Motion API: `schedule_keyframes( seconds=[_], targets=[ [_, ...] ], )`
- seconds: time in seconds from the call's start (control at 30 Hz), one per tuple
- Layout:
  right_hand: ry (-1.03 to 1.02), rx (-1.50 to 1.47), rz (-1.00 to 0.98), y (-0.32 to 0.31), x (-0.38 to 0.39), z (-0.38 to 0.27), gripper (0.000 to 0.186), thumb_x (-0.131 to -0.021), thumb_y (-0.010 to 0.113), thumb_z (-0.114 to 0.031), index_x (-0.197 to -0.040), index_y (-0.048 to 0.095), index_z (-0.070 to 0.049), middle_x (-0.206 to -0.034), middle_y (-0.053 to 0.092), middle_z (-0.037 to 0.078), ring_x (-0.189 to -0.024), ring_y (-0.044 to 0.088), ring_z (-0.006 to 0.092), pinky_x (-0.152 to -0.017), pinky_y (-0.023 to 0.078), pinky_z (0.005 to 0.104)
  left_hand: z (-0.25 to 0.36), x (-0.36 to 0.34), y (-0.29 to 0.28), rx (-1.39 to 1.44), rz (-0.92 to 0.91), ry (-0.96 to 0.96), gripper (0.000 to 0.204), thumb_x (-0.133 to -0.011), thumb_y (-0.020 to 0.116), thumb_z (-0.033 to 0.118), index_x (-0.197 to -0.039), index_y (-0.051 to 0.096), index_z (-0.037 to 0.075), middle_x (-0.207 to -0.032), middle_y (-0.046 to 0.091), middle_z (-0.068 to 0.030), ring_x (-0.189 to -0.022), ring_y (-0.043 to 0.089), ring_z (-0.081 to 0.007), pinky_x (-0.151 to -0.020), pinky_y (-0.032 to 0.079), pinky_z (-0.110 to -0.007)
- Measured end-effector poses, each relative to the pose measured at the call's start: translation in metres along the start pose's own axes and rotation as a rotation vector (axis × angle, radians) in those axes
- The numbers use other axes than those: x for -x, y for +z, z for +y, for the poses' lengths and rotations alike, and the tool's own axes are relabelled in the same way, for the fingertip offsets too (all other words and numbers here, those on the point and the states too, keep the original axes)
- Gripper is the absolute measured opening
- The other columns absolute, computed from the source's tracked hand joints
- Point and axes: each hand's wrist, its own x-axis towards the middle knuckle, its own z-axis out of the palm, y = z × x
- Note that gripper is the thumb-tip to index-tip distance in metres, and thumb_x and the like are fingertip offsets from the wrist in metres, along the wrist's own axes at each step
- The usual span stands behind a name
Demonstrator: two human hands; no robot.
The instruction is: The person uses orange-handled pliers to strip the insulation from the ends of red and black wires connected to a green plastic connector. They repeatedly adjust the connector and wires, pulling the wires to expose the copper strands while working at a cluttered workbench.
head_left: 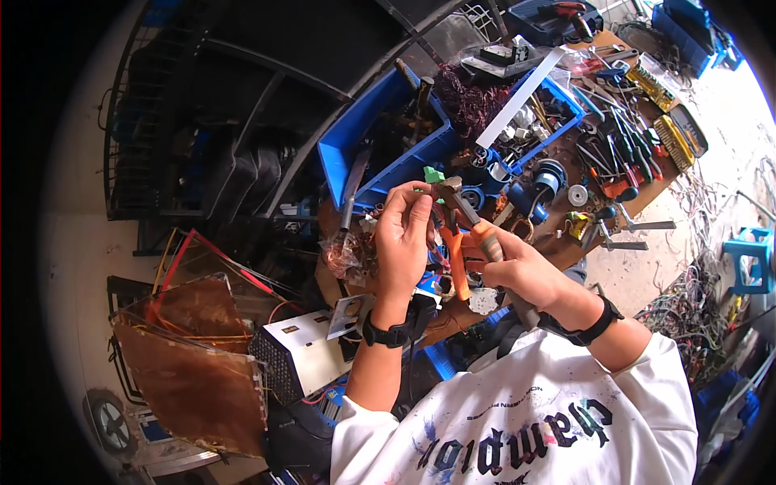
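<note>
In my right hand point(521, 263) I grip pliers with orange and grey handles point(487, 241), the second handle hanging apart from the first. The metal jaws of the pliers reach up and left to a small green plastic piece point(434, 175), which looks like a connector. My left hand point(402, 226) is closed in a pinch just beside the jaws, its fingertips at the green piece. Whether the jaws bite on it is too small to tell. Red wires show below the jaws, partly hidden by the pliers.
A cluttered brown workbench lies beyond, with a blue bin point(396, 162), a blue tray point(570, 121) of small parts, and screwdrivers point(634, 149). To the left stand a white metal case point(303, 356) and brown panels point(190, 372). A blue stool point(750, 259) and tangled cables point(687, 299) are at the right.
</note>
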Motion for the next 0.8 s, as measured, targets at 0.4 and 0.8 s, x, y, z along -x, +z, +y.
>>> schedule_keyframes(
  seconds=[0.4, 0.8],
  targets=[
    [0.028, 0.157, 0.026, 0.003, 0.002, -0.009, 0.044, -0.078, 0.053, -0.005, -0.121, 0.051, -0.007, -0.089, 0.053, -0.001, -0.081, 0.050, 0.0079, -0.077, 0.040, 0.0233, 0.004, 0.003, 0.000, 0.125, -0.061, -0.101, 0.019, -0.100, 0.049, 0.020, -0.110, 0.048, 0.005, -0.088, 0.060, -0.0033, -0.069, 0.057, -0.0056, -0.060, 0.049, -0.021],
    [0.126, 0.260, 0.068, 0.008, 0.005, -0.019, 0.046, -0.077, 0.054, -0.005, -0.123, 0.050, -0.008, -0.087, 0.052, -0.001, -0.079, 0.049, 0.0078, -0.074, 0.040, 0.0238, -0.011, -0.001, -0.009, 0.072, -0.123, -0.070, 0.013, -0.099, 0.052, 0.019, -0.103, 0.051, 0.007, -0.084, 0.060, -0.0015, -0.072, 0.058, -0.0065, -0.064, 0.049, -0.021]
  ],
)
